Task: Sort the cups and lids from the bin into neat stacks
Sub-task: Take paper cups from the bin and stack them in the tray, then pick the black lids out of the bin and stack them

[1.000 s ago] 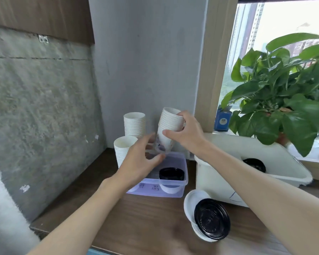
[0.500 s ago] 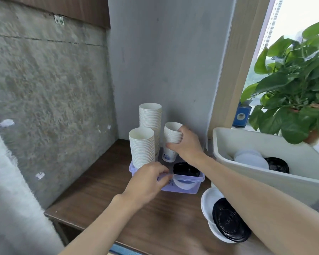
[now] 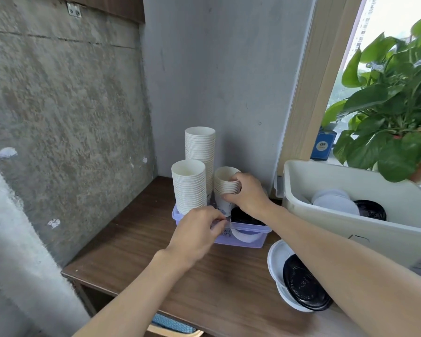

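Daylit, moderately bright overall. Lit from the window [image 3: 384, 23] at 2 o'clock; blown out to near white there, with only faint building outlines left. Backlit at 3 o'clock, with smeared, motion-blurred leaf edges on the plant [image 3: 387, 113]. Soft, diffuse shadows only, darkest under the table [image 3: 131, 251] edge at 7 o'clock. Mild sheen on the wooden top near centre. Heavily distorted by the wide angle: leaning window frame at 1 o'clock, stretched forearms [image 3: 350, 276] toward 5 and 7 o'clock. Soft and slightly smeared on the concrete wall [image 3: 58, 105] at 9 o'clock. Reasonably sharp at centre around the cup stacks [image 3: 199, 152]. Some compression mush throughout.
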Motion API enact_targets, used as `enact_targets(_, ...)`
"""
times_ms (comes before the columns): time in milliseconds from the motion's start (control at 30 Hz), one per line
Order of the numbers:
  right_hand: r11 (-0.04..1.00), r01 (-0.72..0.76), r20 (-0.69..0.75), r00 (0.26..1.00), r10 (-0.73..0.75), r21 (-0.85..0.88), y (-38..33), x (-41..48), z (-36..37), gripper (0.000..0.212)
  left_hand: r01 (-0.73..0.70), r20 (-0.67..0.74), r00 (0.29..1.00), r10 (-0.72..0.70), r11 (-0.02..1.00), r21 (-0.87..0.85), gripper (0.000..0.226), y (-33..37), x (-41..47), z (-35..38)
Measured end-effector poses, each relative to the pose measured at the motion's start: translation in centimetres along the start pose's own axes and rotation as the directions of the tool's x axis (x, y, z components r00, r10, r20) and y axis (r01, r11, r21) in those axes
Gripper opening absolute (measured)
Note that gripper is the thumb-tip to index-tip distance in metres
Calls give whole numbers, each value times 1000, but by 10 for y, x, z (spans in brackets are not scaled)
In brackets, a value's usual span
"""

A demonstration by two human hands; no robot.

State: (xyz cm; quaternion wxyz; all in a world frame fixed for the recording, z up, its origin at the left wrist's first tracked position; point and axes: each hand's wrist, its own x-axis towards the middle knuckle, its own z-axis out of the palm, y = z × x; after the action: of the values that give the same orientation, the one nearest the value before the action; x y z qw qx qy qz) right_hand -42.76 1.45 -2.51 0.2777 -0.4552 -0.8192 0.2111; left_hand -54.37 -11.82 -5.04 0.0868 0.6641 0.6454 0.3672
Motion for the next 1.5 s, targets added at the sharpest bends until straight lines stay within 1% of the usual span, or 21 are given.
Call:
enact_targets(133,999,-11,47,999,10,31,2,-3,-5,52,10,1,1000,-10,1000,2,14,0,0,0)
enact_targets(267,998,-18,73,997,14,58,-6,-13,-15,80,4,12,1000,-4,1000,18,16,3,2,1)
enact_targets(333,999,-19,77,997,17,33,-9,-19,-23,87,-5,24,1000,4,999,38,18,7,6,2)
enact_targets(433,1000,2,102,995,0,-25,-12,-31,-37,76,-18,38,999,17,999,35,19,15,15,2)
enact_targets(500,997,1,161,987,12,-82,-12,-38,-46,72,-26,59,998,23,999,35,20,19,19,1)
enact_targets(633,983,-8,293,954,62,-182,-10,-39,-51,77,-35,123,992,28,997,62,29,16,14,2)
enact_targets(800,966,-41,356,925,134,-257,-6,-32,-42,86,-48,124,992,33,991,122,24,7,6,0)
enact_targets(900,956,-47,399,902,165,-289,-1,-28,-34,83,-53,128,991,36,990,130,24,3,5,0)
enact_targets(1033,944,-88,444,866,230,-318,2,-24,-34,92,-48,127,991,32,990,131,23,2,5,1)
enact_targets(1100,940,-92,453,858,242,-328,1,-23,-34,87,-46,127,992,29,990,131,23,1,5,1)
enact_targets(1167,948,-89,441,869,223,-305,0,-22,-34,69,-45,125,992,29,991,125,22,1,5,2)
enact_targets(1233,964,-91,398,898,187,-248,-1,-23,-34,52,-48,123,992,33,991,127,22,2,5,2)
enact_targets(1300,971,-95,340,926,167,-219,-4,-24,-37,52,-47,126,992,31,991,126,22,3,5,2)
enact_targets(1367,969,-100,306,937,168,-227,-8,-25,-40,53,-38,114,993,27,995,97,20,4,6,2)
enact_targets(1500,979,-61,256,960,110,-193,-11,-28,-43,54,25,-13,1000,-26,998,-50,20,14,8,-3)
